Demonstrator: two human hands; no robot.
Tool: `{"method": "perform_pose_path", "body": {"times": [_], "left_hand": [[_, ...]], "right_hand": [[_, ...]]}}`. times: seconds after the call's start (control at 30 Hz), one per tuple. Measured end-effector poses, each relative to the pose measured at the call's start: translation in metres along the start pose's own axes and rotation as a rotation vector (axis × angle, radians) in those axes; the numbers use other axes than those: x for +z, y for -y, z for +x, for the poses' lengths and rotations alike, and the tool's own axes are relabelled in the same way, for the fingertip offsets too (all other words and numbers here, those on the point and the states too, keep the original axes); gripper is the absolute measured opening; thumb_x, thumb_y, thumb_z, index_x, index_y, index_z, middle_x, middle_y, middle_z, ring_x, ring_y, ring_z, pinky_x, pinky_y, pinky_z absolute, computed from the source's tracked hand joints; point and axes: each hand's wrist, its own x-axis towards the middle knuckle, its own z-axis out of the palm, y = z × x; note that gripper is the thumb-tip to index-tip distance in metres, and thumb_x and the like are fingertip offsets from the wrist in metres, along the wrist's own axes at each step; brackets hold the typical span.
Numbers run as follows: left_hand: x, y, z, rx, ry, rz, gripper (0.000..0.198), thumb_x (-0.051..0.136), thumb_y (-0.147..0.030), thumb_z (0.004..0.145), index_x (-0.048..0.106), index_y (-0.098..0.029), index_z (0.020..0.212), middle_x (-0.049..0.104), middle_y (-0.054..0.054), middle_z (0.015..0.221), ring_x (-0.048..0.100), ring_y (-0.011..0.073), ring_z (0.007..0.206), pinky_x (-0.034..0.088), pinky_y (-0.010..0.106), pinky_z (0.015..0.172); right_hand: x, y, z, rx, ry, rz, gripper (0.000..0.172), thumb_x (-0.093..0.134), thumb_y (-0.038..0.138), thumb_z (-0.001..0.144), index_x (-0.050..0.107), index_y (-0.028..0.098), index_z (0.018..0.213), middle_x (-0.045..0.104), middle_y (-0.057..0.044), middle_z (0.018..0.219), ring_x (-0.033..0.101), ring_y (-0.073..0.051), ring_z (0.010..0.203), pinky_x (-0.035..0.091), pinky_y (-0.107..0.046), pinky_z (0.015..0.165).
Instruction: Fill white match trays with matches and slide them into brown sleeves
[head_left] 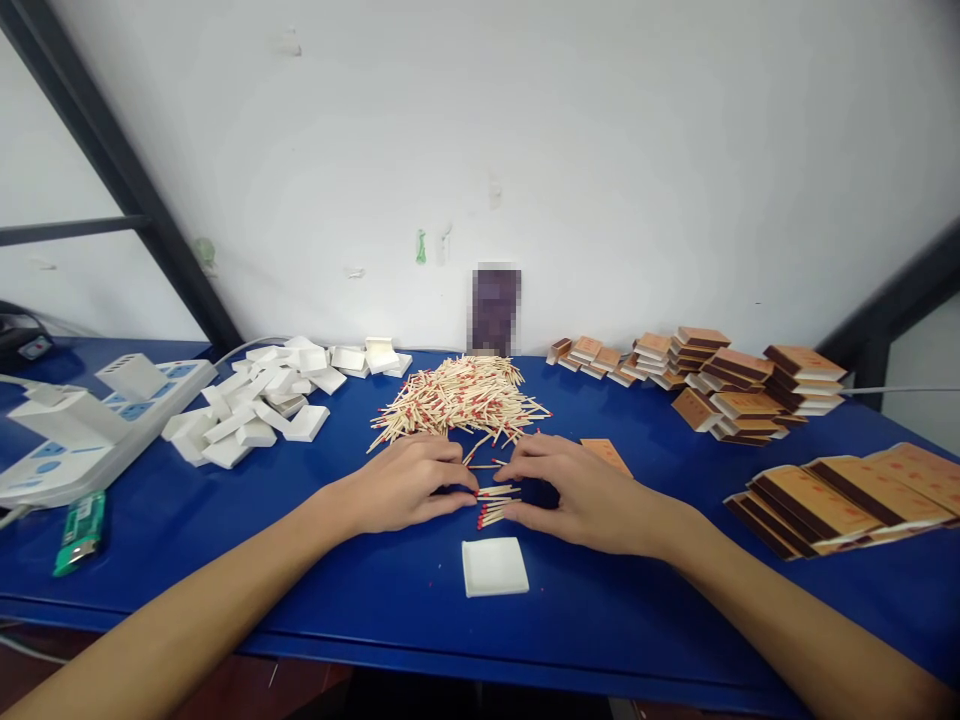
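Several matches (493,507) with red heads lie in a small group on the blue table between my two hands. My left hand (409,482) comes in from the left, its thumb and index fingertip close together on the ends of some of these matches. Opposite it, my right hand (577,492) has its thumb and index finger apart around the other ends; the thumb touches or nearly touches the lower matches. Just behind both hands rises a big heap of loose matches (465,395). A white matchbox tray (496,567) sits in front of the hands, near the table's edge.
White matchbox trays (255,400) are piled at the left, beside a power strip (157,395) and a green lighter (81,532). Orange-brown matchbox sleeves (739,385) stand stacked at the right, with flattened ones (847,495) nearer. One sleeve (606,456) lies behind my right hand.
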Motion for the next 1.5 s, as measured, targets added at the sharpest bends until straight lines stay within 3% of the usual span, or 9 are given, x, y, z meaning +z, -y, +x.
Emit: {"method": "perform_pose_path", "body": {"times": [0.07, 0.23, 0.43, 0.63, 0.8, 1.1, 1.3, 1.5], "left_hand": [[-0.001, -0.002, 0.001, 0.011, 0.001, 0.001, 0.022, 0.051, -0.033, 0.098, 0.069, -0.021, 0.103, 0.061, 0.003, 0.086, 0.057, 0.0157, 0.08, 0.041, 0.027, 0.074], [-0.005, -0.009, 0.003, 0.011, 0.008, -0.015, 0.027, 0.046, -0.032, 0.1, 0.07, -0.019, 0.101, 0.061, 0.004, 0.084, 0.057, 0.0154, 0.078, 0.042, 0.028, 0.074], [-0.006, -0.011, 0.002, -0.032, 0.01, -0.015, 0.033, 0.046, -0.04, 0.099, 0.07, -0.019, 0.101, 0.061, 0.004, 0.083, 0.056, 0.017, 0.08, 0.042, 0.03, 0.075], [-0.002, -0.011, 0.003, -0.04, -0.003, 0.035, 0.027, 0.057, -0.042, 0.093, 0.072, -0.019, 0.098, 0.06, 0.003, 0.083, 0.056, 0.0177, 0.08, 0.042, 0.03, 0.075], [0.0, -0.014, 0.005, -0.082, -0.047, 0.013, 0.019, 0.056, -0.029, 0.092, 0.071, -0.018, 0.088, 0.059, 0.002, 0.078, 0.054, 0.016, 0.074, 0.041, 0.029, 0.072], [0.005, -0.014, 0.006, -0.16, -0.068, -0.013, 0.011, 0.06, -0.024, 0.085, 0.069, -0.018, 0.084, 0.058, 0.001, 0.076, 0.053, 0.0153, 0.072, 0.041, 0.029, 0.072], [0.005, -0.012, 0.005, -0.174, -0.073, -0.03, 0.01, 0.06, -0.024, 0.085, 0.068, -0.018, 0.085, 0.057, 0.0, 0.076, 0.053, 0.0147, 0.072, 0.041, 0.028, 0.073], [0.002, -0.012, 0.004, -0.15, -0.069, -0.057, 0.009, 0.058, -0.021, 0.084, 0.066, -0.019, 0.087, 0.057, -0.001, 0.074, 0.052, 0.0139, 0.071, 0.04, 0.027, 0.071]], "right_hand": [[0.0, 0.002, -0.001, -0.008, 0.019, 0.009, 0.03, 0.061, 0.047, 0.09, 0.069, 0.026, 0.109, 0.063, -0.005, 0.101, 0.057, -0.022, 0.094, 0.045, -0.038, 0.083], [0.006, 0.002, 0.003, -0.036, 0.013, 0.06, 0.013, 0.06, 0.031, 0.091, 0.071, 0.024, 0.095, 0.062, -0.004, 0.096, 0.059, -0.019, 0.091, 0.046, -0.034, 0.082], [0.014, 0.005, 0.007, -0.03, -0.021, 0.058, 0.014, 0.054, 0.026, 0.095, 0.066, 0.02, 0.091, 0.062, -0.005, 0.091, 0.058, -0.018, 0.087, 0.044, -0.032, 0.078], [0.022, 0.005, 0.01, -0.03, -0.064, -0.005, 0.01, 0.057, 0.02, 0.091, 0.06, 0.018, 0.082, 0.062, -0.001, 0.085, 0.057, -0.016, 0.08, 0.038, -0.039, 0.088], [0.025, 0.003, 0.013, -0.051, -0.097, 0.01, 0.009, 0.058, 0.017, 0.089, 0.065, 0.017, 0.083, 0.063, -0.004, 0.085, 0.059, -0.017, 0.079, 0.043, -0.031, 0.076], [0.031, -0.002, 0.013, -0.147, -0.176, 0.067, 0.02, 0.058, 0.017, 0.091, 0.071, 0.022, 0.107, 0.072, -0.004, 0.093, 0.064, -0.018, 0.087, 0.048, -0.03, 0.081], [0.037, -0.001, 0.017, -0.189, -0.29, 0.051, 0.014, 0.059, 0.011, 0.085, 0.07, 0.019, 0.086, 0.07, -0.003, 0.079, 0.062, -0.016, 0.074, 0.047, -0.027, 0.07], [0.038, 0.004, 0.017, -0.188, -0.366, 0.102, 0.01, 0.062, 0.009, 0.078, 0.066, 0.018, 0.081, 0.067, 0.0, 0.072, 0.059, -0.013, 0.065, 0.044, -0.024, 0.064]]}}
